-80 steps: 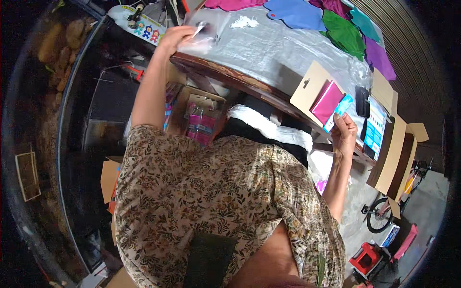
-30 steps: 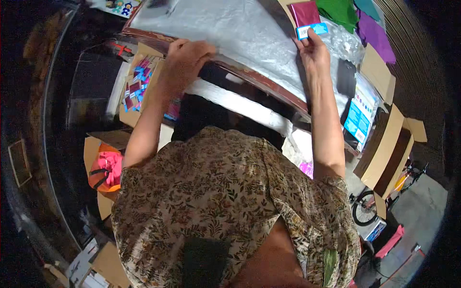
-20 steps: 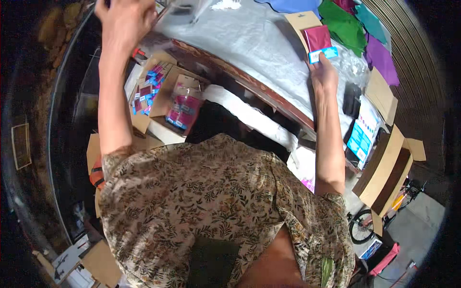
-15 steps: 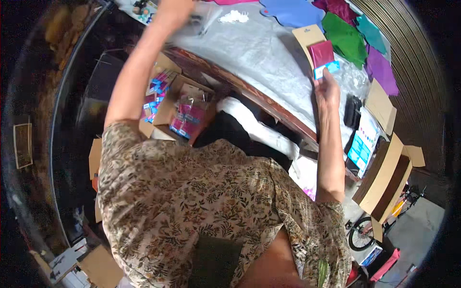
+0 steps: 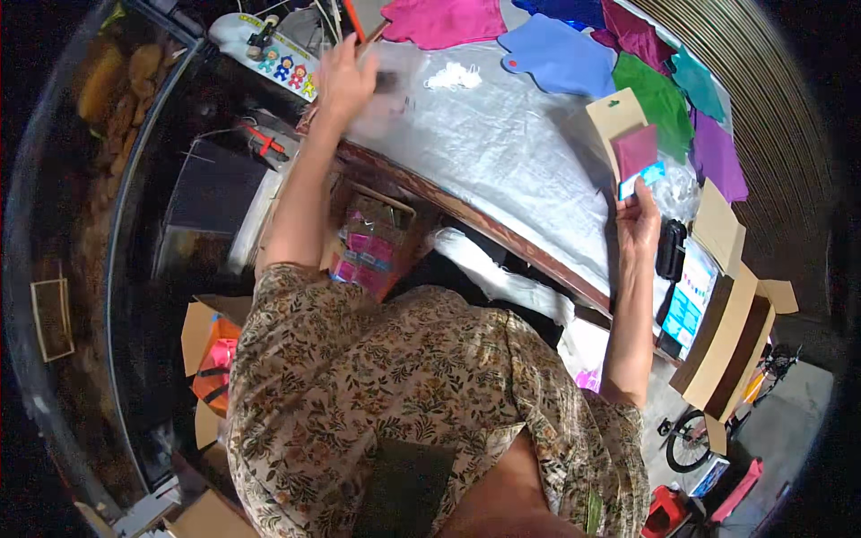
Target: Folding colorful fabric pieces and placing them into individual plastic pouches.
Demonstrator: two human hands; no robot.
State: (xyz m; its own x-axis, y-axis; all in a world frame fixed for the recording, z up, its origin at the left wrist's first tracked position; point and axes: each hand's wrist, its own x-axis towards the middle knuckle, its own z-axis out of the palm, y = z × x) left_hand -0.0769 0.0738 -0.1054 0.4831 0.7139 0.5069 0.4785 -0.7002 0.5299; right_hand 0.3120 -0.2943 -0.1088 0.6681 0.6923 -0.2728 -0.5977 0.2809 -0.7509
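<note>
My right hand (image 5: pixel 639 226) pinches the lower end of a tan hang card (image 5: pixel 608 125), with a folded dark pink cloth (image 5: pixel 637 151) and a blue-and-white label (image 5: pixel 642 181) on it. The card is held up over the right part of the table. My left hand (image 5: pixel 346 88) is over the table's left part, slightly blurred, its fingers apart. Beside it a clear plastic bag (image 5: pixel 393 100) is smeared; whether the hand touches it is unclear. A small heap of white strings (image 5: pixel 453 77) lies on the sheet between my hands.
Pink (image 5: pixel 444 20), blue (image 5: pixel 560 54), green (image 5: pixel 655 99) and purple (image 5: pixel 717 157) cloth pieces line the table's far side. A black case (image 5: pixel 670 251) and open carton (image 5: pixel 722 345) are at right. Below the table edge stands a box of pink packets (image 5: pixel 363 247). A stickered board (image 5: pixel 269 58) lies at far left.
My left hand has come down from the top edge toward me. My right hand, still on the card, sits lower and further right in view. The whole view has shifted.
</note>
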